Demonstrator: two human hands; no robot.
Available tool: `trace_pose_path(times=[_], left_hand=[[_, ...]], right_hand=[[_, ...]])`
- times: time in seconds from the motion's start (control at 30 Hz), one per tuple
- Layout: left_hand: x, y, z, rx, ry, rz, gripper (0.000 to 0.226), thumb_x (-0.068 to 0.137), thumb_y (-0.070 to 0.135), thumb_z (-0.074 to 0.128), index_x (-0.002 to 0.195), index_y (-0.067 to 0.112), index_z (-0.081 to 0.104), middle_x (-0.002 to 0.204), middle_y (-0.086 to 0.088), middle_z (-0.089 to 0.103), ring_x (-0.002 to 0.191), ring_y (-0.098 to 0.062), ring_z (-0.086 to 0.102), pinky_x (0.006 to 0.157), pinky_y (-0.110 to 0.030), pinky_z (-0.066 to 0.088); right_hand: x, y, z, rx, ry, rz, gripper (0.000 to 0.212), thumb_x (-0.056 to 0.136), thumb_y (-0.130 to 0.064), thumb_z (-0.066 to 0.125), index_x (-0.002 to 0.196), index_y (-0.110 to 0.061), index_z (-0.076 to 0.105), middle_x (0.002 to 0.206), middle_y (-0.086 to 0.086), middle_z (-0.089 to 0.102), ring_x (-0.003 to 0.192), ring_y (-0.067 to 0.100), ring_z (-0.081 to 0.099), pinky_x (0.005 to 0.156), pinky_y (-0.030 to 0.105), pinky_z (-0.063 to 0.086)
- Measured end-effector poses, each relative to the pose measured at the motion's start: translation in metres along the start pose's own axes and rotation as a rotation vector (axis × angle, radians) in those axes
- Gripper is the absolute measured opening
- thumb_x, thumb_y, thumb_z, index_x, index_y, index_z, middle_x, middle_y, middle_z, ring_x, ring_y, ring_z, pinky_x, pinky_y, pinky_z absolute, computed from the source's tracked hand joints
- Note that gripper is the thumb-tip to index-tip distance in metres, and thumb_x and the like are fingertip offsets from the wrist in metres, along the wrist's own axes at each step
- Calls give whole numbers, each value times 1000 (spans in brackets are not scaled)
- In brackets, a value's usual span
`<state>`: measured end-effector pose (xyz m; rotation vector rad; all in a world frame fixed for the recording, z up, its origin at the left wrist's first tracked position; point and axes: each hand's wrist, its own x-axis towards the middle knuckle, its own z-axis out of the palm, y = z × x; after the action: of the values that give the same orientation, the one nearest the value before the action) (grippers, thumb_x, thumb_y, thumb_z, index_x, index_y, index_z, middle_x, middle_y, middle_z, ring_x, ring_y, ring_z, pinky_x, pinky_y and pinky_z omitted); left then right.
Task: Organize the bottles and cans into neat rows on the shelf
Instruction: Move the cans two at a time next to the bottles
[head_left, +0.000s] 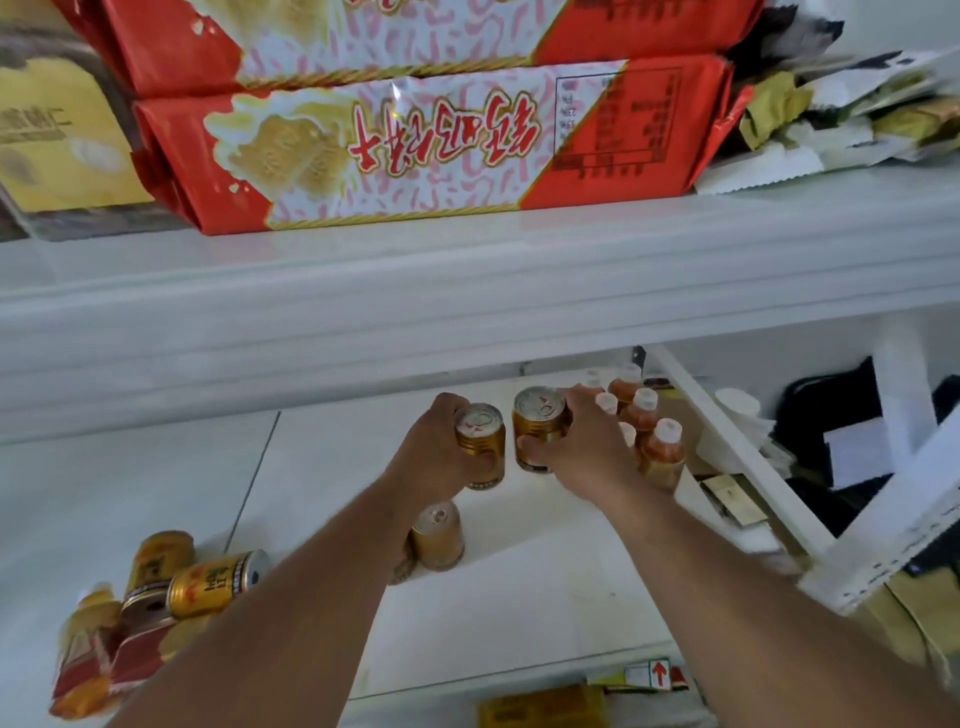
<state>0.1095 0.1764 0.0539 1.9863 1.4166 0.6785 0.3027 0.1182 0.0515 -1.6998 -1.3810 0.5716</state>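
Note:
My left hand (431, 457) wraps around an upright gold can (480, 439) on the white lower shelf (519, 597). Just to its right, my right hand (587, 447) grips a second upright gold can (537, 423). A third gold can (439, 535) stands nearer to me, partly behind my left forearm. Several small orange bottles with white caps (662, 449) stand in rows at the shelf's right end, touching my right hand's back. At the left, gold cans (215, 582) lie on their sides in a loose heap.
The upper shelf's thick white edge (467, 312) overhangs the work area. Large red biscuit packs (415, 145) lie on it. A white divider (727, 447) bounds the shelf on the right, with dark items beyond. Red and yellow packets (98, 660) lie at the lower left.

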Motion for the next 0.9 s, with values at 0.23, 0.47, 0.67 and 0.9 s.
trace_pose_path(times=[0.23,0.47,0.67,0.9], left_hand=[[28,-22,16,27,4,-46,66,54,37,83,107,36,43,92,16,61,81,-3,60,61,-26,47],[48,-37,31,2,-11,-87,63,59,31,84,108,29,44,93,9,61,80,-5,59,52,-19,42],[57,-37,39,-27,-27,-39,43,59,17,80,78,48,57,67,24,63,63,13,57,46,-8,41],[63,-45,51,-80,-13,-111,47,63,13,84,91,26,49,81,10,61,64,1,59,39,-8,38]], right_hand=[[35,20,29,-30,-53,74,43,65,-28,81,102,-14,66,92,0,72,85,21,68,73,39,58],[54,36,47,-60,-81,131,46,69,-24,80,109,-12,62,96,3,70,90,25,67,71,32,53],[67,51,57,-96,-125,167,46,71,-24,79,112,-11,63,100,6,72,94,26,67,80,39,57],[72,65,70,-79,-126,183,55,75,-23,82,122,-11,57,113,6,70,105,27,64,87,37,53]])
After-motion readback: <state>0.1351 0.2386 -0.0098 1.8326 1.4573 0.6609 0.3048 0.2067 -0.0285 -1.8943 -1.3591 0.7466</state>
